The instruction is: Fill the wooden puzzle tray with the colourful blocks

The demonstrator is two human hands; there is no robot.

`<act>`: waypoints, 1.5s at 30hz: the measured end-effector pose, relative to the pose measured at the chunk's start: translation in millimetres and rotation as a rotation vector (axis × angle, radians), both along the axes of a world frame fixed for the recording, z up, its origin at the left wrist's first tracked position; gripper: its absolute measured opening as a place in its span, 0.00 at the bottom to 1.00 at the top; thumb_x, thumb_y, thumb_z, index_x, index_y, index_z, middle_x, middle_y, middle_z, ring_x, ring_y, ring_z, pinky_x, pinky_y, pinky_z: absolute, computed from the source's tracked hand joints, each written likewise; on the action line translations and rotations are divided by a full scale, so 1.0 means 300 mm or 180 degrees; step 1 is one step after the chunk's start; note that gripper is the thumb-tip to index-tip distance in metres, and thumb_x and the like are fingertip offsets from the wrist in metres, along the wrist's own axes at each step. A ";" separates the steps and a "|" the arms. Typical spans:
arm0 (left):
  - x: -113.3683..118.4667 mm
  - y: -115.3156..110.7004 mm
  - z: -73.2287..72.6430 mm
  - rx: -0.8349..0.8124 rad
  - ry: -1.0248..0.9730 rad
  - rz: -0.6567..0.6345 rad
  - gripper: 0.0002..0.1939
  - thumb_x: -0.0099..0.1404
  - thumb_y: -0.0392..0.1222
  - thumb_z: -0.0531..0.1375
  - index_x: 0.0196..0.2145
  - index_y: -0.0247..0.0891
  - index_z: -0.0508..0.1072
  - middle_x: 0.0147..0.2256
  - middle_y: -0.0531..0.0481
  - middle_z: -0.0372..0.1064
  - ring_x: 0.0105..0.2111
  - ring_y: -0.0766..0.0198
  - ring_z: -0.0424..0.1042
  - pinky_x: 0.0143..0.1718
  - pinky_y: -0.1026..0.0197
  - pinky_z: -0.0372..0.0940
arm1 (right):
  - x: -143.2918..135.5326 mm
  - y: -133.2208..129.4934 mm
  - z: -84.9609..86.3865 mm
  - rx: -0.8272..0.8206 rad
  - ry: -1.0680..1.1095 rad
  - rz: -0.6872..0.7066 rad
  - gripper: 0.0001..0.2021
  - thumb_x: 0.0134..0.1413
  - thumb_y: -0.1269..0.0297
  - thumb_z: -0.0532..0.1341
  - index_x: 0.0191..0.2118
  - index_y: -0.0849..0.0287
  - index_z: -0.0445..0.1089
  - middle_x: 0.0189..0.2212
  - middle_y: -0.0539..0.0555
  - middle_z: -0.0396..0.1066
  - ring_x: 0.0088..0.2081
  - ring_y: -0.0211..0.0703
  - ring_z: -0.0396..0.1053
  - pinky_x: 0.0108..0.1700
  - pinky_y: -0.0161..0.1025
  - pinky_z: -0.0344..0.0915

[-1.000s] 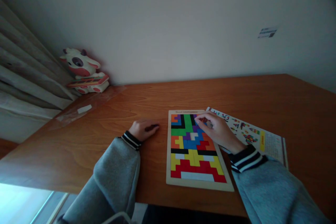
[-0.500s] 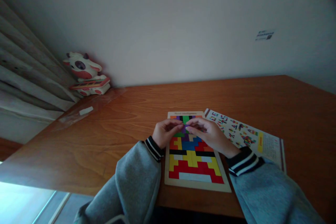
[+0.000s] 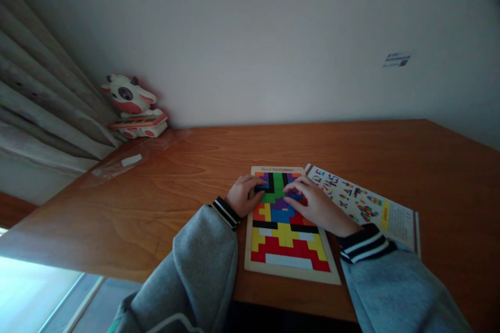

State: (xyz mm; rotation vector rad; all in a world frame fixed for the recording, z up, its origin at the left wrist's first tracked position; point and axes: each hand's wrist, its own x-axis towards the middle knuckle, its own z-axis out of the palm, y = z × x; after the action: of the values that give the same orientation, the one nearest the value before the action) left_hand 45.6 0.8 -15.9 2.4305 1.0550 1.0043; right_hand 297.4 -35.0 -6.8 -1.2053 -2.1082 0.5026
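A wooden block puzzle board lies on the table, its frame filled with coloured pieces. My left hand rests over the board's upper left edge, fingers and thumb apart, with nothing visible between them. Over the upper right part is my right hand; its thumb and fingers are spread, and I see no piece in its grip. Between the hands a purple piece sits in the board below a green piece. My right fingers hide some pieces at the upper right.
A printed pattern sheet lies to the right, partly under my right forearm. A toy cow with a keyboard stands at the back left by the curtain. Clear film with a white label is on the table's left side.
The purple piece was between the fingertips of both hands above the board; now it lies in the board. My hands have moved apart and their fingers have spread.
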 end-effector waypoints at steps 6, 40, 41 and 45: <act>-0.007 0.011 -0.032 0.0144 0.0197 -0.0070 0.12 0.67 0.39 0.58 0.46 0.39 0.76 0.46 0.43 0.74 0.46 0.56 0.72 0.52 0.52 0.65 | -0.004 -0.015 -0.005 0.0084 -0.0084 0.0147 0.08 0.61 0.66 0.59 0.43 0.53 0.75 0.41 0.56 0.69 0.46 0.48 0.69 0.52 0.50 0.65; -0.246 -0.493 -0.069 0.0448 0.1201 0.1631 0.19 0.68 0.45 0.56 0.56 0.44 0.73 0.61 0.44 0.65 0.61 0.48 0.63 0.63 0.40 0.59 | -0.021 -0.231 -0.050 0.0871 -0.0952 -0.0731 0.22 0.68 0.51 0.49 0.55 0.56 0.72 0.57 0.60 0.70 0.58 0.55 0.66 0.60 0.57 0.59; -0.246 -0.494 -0.068 0.0438 0.1202 0.1626 0.19 0.68 0.45 0.56 0.56 0.44 0.72 0.61 0.43 0.65 0.61 0.48 0.63 0.63 0.40 0.59 | -0.037 -0.219 -0.049 0.0838 -0.0958 -0.0782 0.22 0.68 0.51 0.50 0.54 0.56 0.73 0.56 0.61 0.70 0.58 0.56 0.66 0.59 0.57 0.59; -0.239 -0.504 -0.054 0.0379 0.1230 0.1636 0.20 0.68 0.45 0.55 0.56 0.43 0.72 0.61 0.43 0.65 0.61 0.49 0.62 0.63 0.40 0.58 | -0.076 -0.196 -0.065 0.0791 -0.0867 -0.0913 0.22 0.66 0.49 0.51 0.51 0.56 0.75 0.54 0.63 0.71 0.56 0.58 0.67 0.57 0.59 0.60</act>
State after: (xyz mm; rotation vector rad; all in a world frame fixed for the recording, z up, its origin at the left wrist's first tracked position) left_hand -26.2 -150.5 -32.0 2.5704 1.8689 0.7561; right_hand 274.5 -93.7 -26.3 -1.4591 -2.0908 -0.0554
